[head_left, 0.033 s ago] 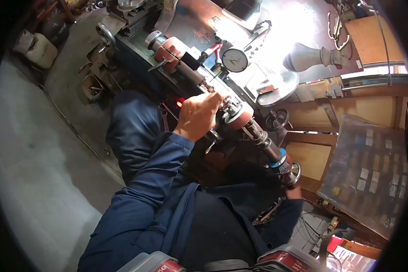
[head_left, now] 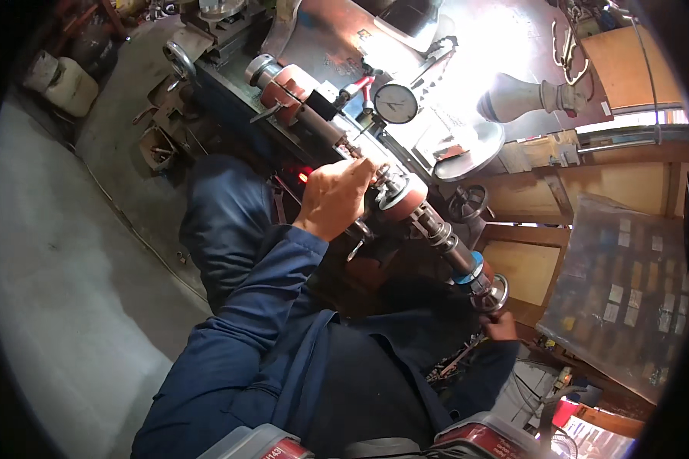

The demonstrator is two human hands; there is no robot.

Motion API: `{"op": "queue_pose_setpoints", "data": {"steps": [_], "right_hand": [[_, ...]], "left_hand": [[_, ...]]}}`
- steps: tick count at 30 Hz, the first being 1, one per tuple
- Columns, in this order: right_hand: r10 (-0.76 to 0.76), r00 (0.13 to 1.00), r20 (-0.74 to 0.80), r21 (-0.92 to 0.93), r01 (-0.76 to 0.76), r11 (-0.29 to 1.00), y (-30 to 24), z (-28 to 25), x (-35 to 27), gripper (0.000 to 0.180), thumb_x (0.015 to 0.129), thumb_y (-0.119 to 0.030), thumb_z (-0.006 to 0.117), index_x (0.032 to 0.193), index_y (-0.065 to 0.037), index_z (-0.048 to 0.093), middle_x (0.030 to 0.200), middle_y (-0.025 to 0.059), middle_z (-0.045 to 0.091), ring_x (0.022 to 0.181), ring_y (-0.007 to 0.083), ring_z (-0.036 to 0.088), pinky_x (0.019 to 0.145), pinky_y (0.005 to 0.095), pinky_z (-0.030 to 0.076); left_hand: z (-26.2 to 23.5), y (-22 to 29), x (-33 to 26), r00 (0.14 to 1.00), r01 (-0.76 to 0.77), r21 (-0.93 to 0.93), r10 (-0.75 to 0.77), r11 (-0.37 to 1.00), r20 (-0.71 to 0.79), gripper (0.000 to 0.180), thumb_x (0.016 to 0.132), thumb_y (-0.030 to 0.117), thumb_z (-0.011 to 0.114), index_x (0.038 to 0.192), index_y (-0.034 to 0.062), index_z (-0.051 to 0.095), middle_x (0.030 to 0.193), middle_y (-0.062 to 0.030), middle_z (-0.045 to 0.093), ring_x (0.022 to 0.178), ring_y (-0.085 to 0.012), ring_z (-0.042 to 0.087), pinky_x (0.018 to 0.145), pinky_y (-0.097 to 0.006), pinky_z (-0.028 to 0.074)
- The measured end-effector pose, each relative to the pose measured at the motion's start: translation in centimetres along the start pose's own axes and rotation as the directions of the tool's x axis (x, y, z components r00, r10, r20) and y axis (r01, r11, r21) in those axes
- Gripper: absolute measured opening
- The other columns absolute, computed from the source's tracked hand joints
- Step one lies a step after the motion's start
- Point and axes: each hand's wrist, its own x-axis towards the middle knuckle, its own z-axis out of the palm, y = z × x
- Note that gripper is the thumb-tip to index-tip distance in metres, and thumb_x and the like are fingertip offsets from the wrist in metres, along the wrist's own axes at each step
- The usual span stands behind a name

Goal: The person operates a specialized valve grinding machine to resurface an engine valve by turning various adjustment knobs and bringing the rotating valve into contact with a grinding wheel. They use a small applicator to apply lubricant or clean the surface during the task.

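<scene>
Head view: left hand (head_left: 335, 197) clenched around shaft assembly (head_left: 406, 200) mid-length; right hand (head_left: 501, 325) gripping handwheel (head_left: 490, 293) at near end. Dial gauge (head_left: 396, 102) just beyond left hand. Risk: pinched fingers, or jolted gauge, if shaft turns or slips.

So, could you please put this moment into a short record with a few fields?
Setting: workshop, person in blue overalls at a long metal machine
Left hand: wrapped around the machine's shaft, beside a reddish collar
Right hand: at the small handwheel on the shaft's near end; grip unclear
Dial gauge: round, white face, on the bench behind the shaft
Red light: glowing beside the left hand
Right side: parts drawers
</scene>
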Motion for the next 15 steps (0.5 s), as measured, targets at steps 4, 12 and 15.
{"op": "queue_pose_setpoints", "data": {"steps": [4,12,15], "right_hand": [[0.061,0.988,-0.145,-0.062,-0.070,0.996,1.1,-3.9,1.4,0.030,0.082,-0.004,0.063,0.112,-0.002,0.063,0.099,0.0074,0.067,0.087,0.0184,0.064,0.079,0.0319,0.051],[-0.053,0.990,0.130,-0.220,0.081,0.972,-5.3,-3.3,0.2,0.023,0.086,-0.008,0.062,0.106,0.001,0.068,0.103,0.0108,0.070,0.091,0.0166,0.066,0.081,0.0306,0.051],[-0.095,0.995,0.009,-0.297,0.093,0.950,-2.7,-0.8,0.0,0.028,0.087,-0.012,0.062,0.113,-0.002,0.066,0.101,0.0088,0.070,0.089,0.0159,0.064,0.080,0.0318,0.051]], "left_hand": [[0.9,0.6,0.1,1.000,-0.005,-0.019,0.005,1.000,-0.007,0.033,0.081,0.000,0.062,0.110,0.0140,0.058,0.075,-0.0055,0.066,0.068,-0.0254,0.065,0.057,-0.036,0.050],[0.7,0.5,-0.3,0.998,0.036,0.018,-0.037,0.999,0.048,0.029,0.081,0.003,0.060,0.108,0.0123,0.055,0.080,-0.0061,0.063,0.072,-0.0251,0.063,0.061,-0.036,0.049],[0.8,0.5,-0.2,1.000,0.023,0.007,-0.023,1.000,0.008,0.029,0.082,0.004,0.061,0.109,0.0128,0.056,0.079,-0.0059,0.062,0.070,-0.0252,0.062,0.060,-0.036,0.048]]}}
